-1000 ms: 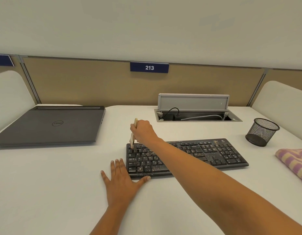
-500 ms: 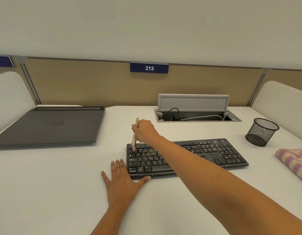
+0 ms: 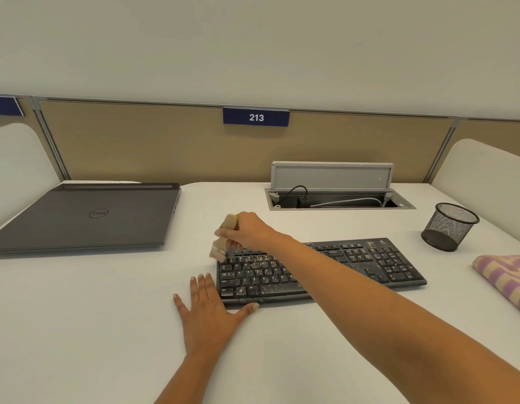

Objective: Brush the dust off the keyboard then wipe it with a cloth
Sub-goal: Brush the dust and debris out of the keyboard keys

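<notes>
Bracing is supplied against the near-left corner of the keyboard [image 3: 378, 263], set on the desk [image 3: 92, 316], by the flat, spread left grip [image 3: 207, 313], presumably so nothing is shifted while the brush [image 3: 222, 246], pinched in the right grip [image 3: 250, 230], is worked at its far-left corner.

Matt black plastic keyboard [image 3: 320, 268] — dust-speckled — beside soft striped cloth [image 3: 506, 278].

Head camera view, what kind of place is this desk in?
Most likely a shared office or library study booth: a blue plate reading 213 on the tan partition, white side dividers, and a flip-up cable box set into the desk beside a closed laptop.
</notes>
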Available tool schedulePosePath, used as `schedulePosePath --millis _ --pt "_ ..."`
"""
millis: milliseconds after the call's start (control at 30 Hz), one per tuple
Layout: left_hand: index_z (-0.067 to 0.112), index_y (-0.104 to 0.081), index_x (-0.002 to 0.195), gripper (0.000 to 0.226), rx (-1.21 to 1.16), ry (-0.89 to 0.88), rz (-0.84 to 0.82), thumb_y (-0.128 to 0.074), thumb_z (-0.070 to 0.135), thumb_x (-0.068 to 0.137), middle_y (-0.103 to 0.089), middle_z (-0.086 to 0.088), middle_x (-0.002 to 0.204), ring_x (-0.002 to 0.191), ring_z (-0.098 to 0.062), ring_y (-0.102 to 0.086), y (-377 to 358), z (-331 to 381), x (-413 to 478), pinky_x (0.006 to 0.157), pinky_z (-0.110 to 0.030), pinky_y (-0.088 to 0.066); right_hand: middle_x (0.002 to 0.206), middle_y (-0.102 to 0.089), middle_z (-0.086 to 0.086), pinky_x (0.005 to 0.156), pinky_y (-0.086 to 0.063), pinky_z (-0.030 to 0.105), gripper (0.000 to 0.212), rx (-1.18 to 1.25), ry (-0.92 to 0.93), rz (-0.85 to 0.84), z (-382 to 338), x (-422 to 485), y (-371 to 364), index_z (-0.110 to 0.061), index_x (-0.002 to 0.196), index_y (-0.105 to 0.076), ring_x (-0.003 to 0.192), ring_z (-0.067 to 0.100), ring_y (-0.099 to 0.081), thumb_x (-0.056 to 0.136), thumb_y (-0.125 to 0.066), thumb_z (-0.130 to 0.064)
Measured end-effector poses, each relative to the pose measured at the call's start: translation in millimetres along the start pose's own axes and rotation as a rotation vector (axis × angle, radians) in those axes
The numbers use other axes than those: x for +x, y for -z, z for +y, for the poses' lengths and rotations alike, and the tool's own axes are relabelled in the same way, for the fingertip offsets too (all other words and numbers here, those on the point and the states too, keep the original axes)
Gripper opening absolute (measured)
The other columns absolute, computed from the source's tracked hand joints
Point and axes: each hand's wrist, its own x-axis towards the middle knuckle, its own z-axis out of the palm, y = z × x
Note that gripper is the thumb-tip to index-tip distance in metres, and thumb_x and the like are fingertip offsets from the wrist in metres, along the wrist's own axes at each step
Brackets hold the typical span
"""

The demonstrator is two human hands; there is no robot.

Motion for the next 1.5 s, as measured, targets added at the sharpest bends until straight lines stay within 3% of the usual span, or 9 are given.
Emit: schedulePosePath --millis 133,267,433,700,867,967,1100,1233,1500 --pt "0.007 0.001 0.151 0.145 0.003 -0.002 0.009 0.019 0.093 0.036 -0.001 -0.005 0.161 0.147 -0.019 0.008 -0.3 -0.4 -0.3 0.114 -0.054 0.004 0.082 -0.064 0.016 0.058 -0.046 0.019 0.037 -0.045 -0.002 -0.112 7.2 -4.6 8.8 0.006 0.106 -0.064 0.06 0.014 -0.055 0.088 -0.064 -0.026" --pt "0.007 0.002 0.151 0.142 0.014 -0.001 0.015 0.016 0.092 0.038 -0.002 -0.005 0.161 0.147 -0.019 0.008 -1.1 -0.8 -1.0 0.115 -0.054 0.003 0.081 -0.063 0.012 0.07 -0.051 0.031 0.036 -0.14 -0.035 -0.151 9.9 -7.7 22.3 0.007 0.103 -0.061 0.07 0.019 -0.057 0.088 -0.063 -0.026" --pt "0.007 0.002 0.151 0.142 0.008 0.0 0.009 0.016 0.092 0.038 -0.002 -0.005 0.161 0.147 -0.019 0.007 -1.0 -0.6 -0.5 0.115 -0.054 0.003 0.062 -0.057 0.003 0.061 -0.045 0.024 0.029 -0.333 -0.085 -0.199 12.2 -11.0 44.0 -0.01 0.07 -0.049 0.054 0.012 -0.053 0.091 -0.06 -0.027" --pt "0.007 0.002 0.151 0.143 0.012 0.002 0.009 0.016 0.092 0.037 -0.002 -0.006 0.16 0.147 -0.019 0.007 -0.1 0.1 -0.8 0.115 -0.054 0.003 0.09 -0.067 0.023 0.073 -0.049 0.035 0.039 -0.165 -0.088 0.123 9.3 -8.7 24.2 0.01 0.09 -0.063 0.072 0.023 -0.054 0.097 -0.045 -0.024" --pt "0.007 0.002 0.151 0.142 0.003 0.003 0.008 0.015 0.092 0.038 -0.001 -0.005 0.161 0.147 -0.019 0.008 0.0 0.2 -0.7 0.114 -0.053 0.004 0.062 -0.046 0.006 0.051 -0.033 0.028 0.043 -0.212 -0.098 0.168 10.0 -11.7 3.9 -0.012 0.057 -0.037 0.065 0.024 -0.048 0.099 -0.038 -0.02" --pt "0.007 0.002 0.151 0.142 0.004 0.002 0.006 0.015 0.092 0.038 -0.001 -0.005 0.161 0.147 -0.019 0.009 -0.5 -0.1 -0.8 0.115 -0.053 0.004 0.063 -0.044 0.005 0.05 -0.03 0.027 0.04 -0.239 -0.127 0.12 6.5 -12.7 4.7 -0.01 0.059 -0.037 0.058 0.021 -0.044 0.098 -0.037 -0.016" --pt "0.007 0.002 0.151 0.143 0.01 0.004 0.003 0.016 0.092 0.038 -0.001 -0.005 0.161 0.147 -0.019 0.009 -0.7 -0.4 -0.7 0.115 -0.054 0.004 0.088 -0.059 0.017 0.066 -0.041 0.03 0.021 -0.203 -0.168 0.097 -1.2 -7.8 15.0 -0.001 0.08 -0.049 0.075 0.027 -0.052 0.094 -0.04 -0.013" --pt "0.008 0.002 0.151 0.142 0.001 0.005 0.005 0.015 0.092 0.038 -0.001 -0.005 0.161 0.147 -0.019 0.009 -0.1 -0.1 -0.8 0.115 -0.054 0.004 0.076 -0.055 0.013 0.064 -0.04 0.029 0.043 -0.201 -0.104 0.216 3.5 -5.3 16.6 -0.01 0.057 -0.039 0.07 0.026 -0.052 0.099 -0.037 -0.02" --pt "0.007 0.002 0.151 0.142 -0.003 0.001 0.006 0.014 0.093 0.039 -0.001 -0.005 0.161 0.147 -0.019 0.009 -0.8 -0.2 -0.5 0.115 -0.054 0.004 0.058 -0.038 0.001 0.047 -0.027 0.022 0.042 -0.195 -0.141 0.168 11.3 -14.0 4.7 -0.012 0.056 -0.032 0.058 0.021 -0.041 0.098 -0.04 -0.018"
